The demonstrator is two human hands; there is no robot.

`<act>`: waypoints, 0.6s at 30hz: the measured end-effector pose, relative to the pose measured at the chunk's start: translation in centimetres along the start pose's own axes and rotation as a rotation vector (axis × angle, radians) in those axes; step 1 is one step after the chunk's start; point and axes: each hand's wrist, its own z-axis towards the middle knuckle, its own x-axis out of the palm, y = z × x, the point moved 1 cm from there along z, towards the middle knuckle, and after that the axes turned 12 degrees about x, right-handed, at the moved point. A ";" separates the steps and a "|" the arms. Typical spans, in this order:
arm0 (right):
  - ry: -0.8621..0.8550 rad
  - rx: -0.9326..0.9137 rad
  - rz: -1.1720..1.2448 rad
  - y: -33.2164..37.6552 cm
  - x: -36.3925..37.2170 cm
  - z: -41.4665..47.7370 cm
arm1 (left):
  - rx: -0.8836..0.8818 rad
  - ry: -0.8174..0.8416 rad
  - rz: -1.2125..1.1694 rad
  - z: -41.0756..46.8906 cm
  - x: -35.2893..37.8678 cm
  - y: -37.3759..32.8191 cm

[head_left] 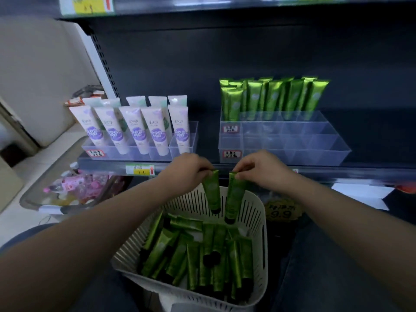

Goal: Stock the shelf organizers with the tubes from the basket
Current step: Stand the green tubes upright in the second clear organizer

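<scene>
A white slotted basket (258,221) sits on my lap, filled with several green tubes (202,255) lying loose. My left hand (186,168) pinches the top end of one green tube (212,192), which hangs cap down over the basket. My right hand (262,167) pinches another green tube (234,197) the same way, just beside the first. On the shelf above stands a clear stepped organizer (315,143); several green tubes (270,97) stand upright in its back row, and its front rows hold nothing.
A second clear organizer (189,140) at the left holds several white and purple tubes (135,129). Yellow price tags run along the shelf's front edge (140,170). A grey bin with pink bottles (74,188) sits lower left. White paper lies lower right.
</scene>
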 end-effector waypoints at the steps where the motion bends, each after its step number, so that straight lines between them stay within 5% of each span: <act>1: -0.013 -0.009 0.014 0.2 -0.6 0.1 | 0.004 -0.009 -0.003 0.6 -0.6 -0.3; 18: -0.195 -0.108 0.189 2.1 -9.9 2.2 | 0.009 -0.204 0.081 10.0 -7.6 -3.1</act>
